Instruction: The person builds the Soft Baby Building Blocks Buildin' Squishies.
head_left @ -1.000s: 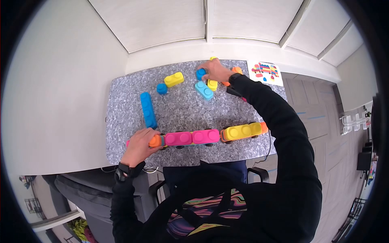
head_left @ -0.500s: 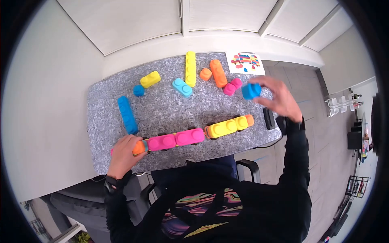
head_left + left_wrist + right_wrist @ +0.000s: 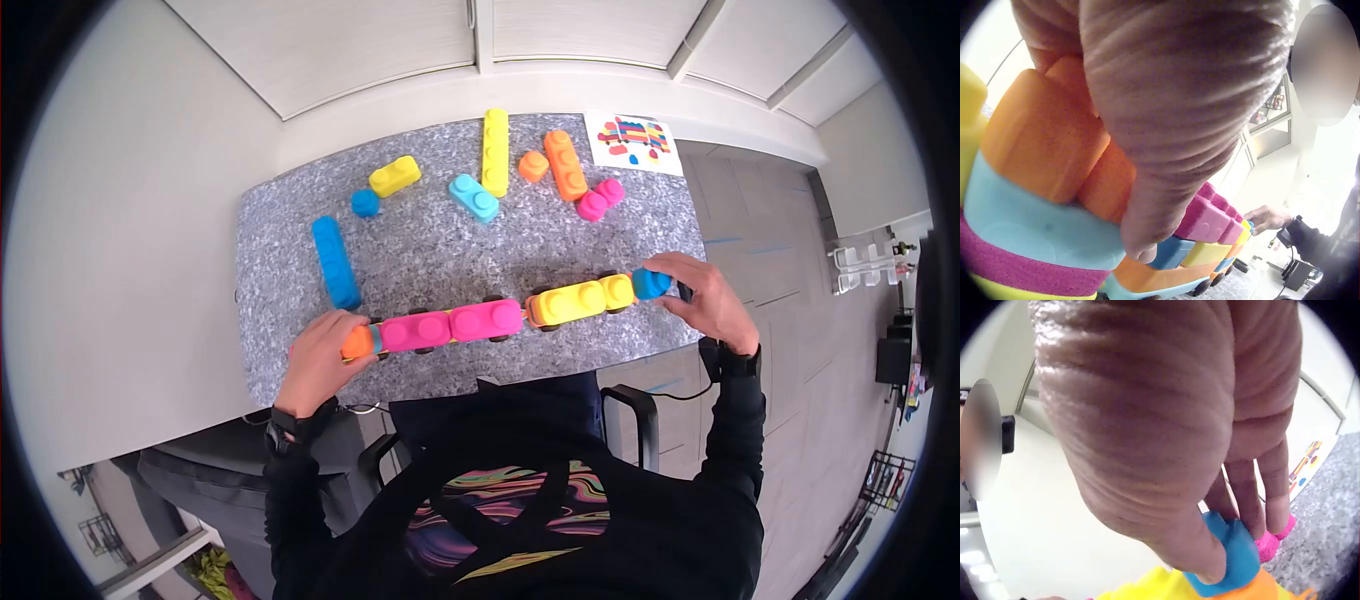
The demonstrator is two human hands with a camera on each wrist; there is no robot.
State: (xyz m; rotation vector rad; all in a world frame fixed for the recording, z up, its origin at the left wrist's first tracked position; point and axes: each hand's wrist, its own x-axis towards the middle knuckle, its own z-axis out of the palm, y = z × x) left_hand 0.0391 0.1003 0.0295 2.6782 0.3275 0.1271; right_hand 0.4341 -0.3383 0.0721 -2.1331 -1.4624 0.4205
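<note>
A train of toy building blocks runs along the table's near side, with pink blocks [image 3: 485, 320] at its middle and yellow blocks [image 3: 570, 303] toward the right. My right hand [image 3: 712, 305] pinches a small blue block [image 3: 650, 283] between thumb and fingers at the train's right end. In the right wrist view that blue block [image 3: 1235, 562] sits right over an orange one, beside the yellow. At the other end, my left hand [image 3: 322, 362] grips the orange block [image 3: 356, 342]. The left wrist view shows its thumb along orange blocks [image 3: 1047, 137] stacked above a light blue layer [image 3: 1035, 219].
Farther back on the speckled table [image 3: 430, 250] lie a long blue block [image 3: 336, 262], a small blue one [image 3: 365, 203], yellow blocks [image 3: 395, 177], a light blue block [image 3: 473, 198], orange blocks [image 3: 565, 165] and pink ones [image 3: 592, 206]. A picture card [image 3: 635, 143] lies at the back right corner.
My right hand has carried the small blue block from the back of the table, out to the right, and down to the train's right end. My left hand stays at the left end.
</note>
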